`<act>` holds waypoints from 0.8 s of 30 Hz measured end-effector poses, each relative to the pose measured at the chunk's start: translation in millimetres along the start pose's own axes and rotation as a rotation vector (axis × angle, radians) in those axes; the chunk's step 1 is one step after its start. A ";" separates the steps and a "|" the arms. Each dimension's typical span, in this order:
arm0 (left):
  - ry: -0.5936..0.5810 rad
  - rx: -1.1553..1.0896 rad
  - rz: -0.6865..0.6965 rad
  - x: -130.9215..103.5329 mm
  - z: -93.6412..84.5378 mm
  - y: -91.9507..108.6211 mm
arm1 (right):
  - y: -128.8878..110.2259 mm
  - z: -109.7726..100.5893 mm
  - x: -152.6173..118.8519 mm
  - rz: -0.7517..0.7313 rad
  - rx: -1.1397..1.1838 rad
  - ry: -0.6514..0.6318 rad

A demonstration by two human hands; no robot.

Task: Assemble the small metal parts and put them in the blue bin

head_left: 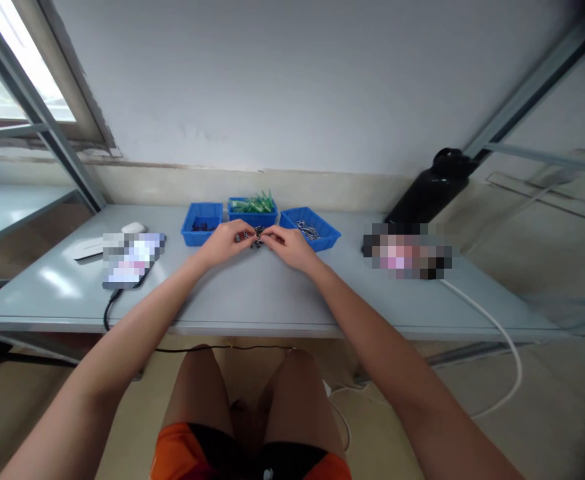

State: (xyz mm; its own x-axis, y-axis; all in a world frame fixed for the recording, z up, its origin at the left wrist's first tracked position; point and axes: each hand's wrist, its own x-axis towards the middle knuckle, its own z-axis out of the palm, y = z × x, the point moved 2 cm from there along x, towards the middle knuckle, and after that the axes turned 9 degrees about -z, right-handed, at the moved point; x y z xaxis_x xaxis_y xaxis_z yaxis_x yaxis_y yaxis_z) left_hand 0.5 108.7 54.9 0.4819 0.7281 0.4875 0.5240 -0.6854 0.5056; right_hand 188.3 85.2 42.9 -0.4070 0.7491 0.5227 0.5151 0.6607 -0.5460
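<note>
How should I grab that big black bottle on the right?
Probably around the black bottle's long, round body, just below its cap. Come from the left: that side shows plainly, while a blurred patch covers the part in front of its bottom.

One camera, worn on the head, looks forward and down from above the near edge of the desk (252,293), roughly square to the wall (282,87) behind the far edge. It is about arm's reach from the left hand (227,243) and right hand (291,247), mid-view. The wide frame runs from the window (17,73) past the far left corner to the legs (197,390) below the near edge.
</note>
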 end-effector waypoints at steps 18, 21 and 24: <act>-0.048 0.185 0.027 -1.4 0.9 1.1 | -0.8 -2.7 -1.1 -0.012 -0.004 -0.027; -0.011 0.129 0.041 -0.3 -1.2 -0.2 | 0.4 -0.9 -1.6 -0.002 0.027 -0.068; -0.014 0.099 0.067 -0.4 -1.5 1.5 | 2.2 2.0 -2.4 -0.006 0.028 -0.128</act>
State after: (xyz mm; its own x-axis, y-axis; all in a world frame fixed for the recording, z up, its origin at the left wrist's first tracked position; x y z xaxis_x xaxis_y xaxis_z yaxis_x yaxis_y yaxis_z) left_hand 0.0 107.4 56.5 0.5277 0.6814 0.5073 0.5571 -0.7284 0.3988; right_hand 188.9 85.0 39.2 -0.5033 0.7441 0.4392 0.4917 0.6646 -0.5626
